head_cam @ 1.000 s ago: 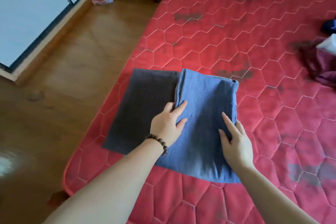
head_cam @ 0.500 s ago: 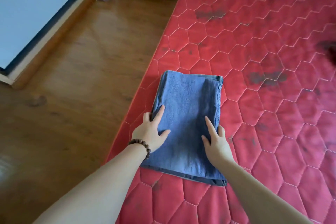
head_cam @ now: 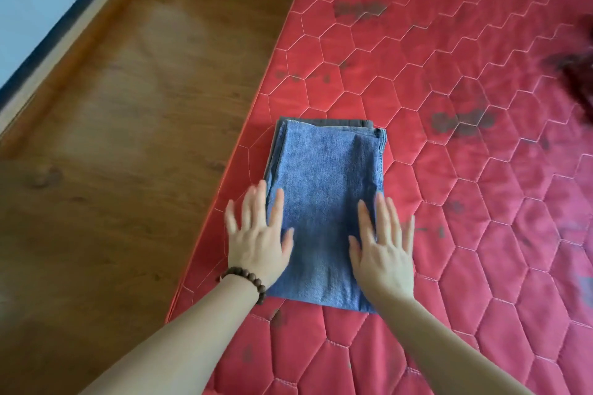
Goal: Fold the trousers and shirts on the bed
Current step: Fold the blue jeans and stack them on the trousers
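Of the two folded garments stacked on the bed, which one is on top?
The blue denim garment is on top, under both open hands. The dark grey garment lies beneath it, showing only as a thin strip along the far and left edges.

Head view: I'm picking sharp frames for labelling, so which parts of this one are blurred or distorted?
Head view: the left hand shows smeared fingers from motion blur, the right hand slightly less; the folded blue jeans look sharp; the dark garment at the right edge is blurred; wide-angle distortion bends the mattress edge.
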A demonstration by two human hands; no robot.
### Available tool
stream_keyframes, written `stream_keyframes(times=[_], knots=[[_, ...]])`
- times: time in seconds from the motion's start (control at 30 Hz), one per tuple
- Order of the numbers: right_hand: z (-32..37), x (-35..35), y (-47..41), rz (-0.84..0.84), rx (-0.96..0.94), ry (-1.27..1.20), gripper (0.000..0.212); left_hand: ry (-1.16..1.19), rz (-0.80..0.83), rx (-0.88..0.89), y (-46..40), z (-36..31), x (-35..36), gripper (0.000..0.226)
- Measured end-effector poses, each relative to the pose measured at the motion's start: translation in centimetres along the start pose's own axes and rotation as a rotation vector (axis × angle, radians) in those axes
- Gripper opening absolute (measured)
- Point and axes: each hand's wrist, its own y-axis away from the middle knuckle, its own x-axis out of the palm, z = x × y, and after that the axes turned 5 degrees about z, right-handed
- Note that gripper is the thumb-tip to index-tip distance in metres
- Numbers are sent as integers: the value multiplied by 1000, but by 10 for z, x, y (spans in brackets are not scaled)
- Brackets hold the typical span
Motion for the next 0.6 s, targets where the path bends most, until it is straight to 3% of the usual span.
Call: stream_keyframes(times=[0.07,0.13,0.23,0.33,0.6], knots=[[6,8,9,31,-225,51,59,36,17,182,8,-10,6,72],[5,22,19,151,-332,129,62,22,122,273,18,-15,14,77],[-7,37,21,234,-224,134,73,-13,230,233,21,-11,22,81],[-11,45,14,234,-160,116,76,-26,227,183,12,-10,27,81],[-14,51,8,293,-166,96,77,-54,258,171,9,-12,30,81]])
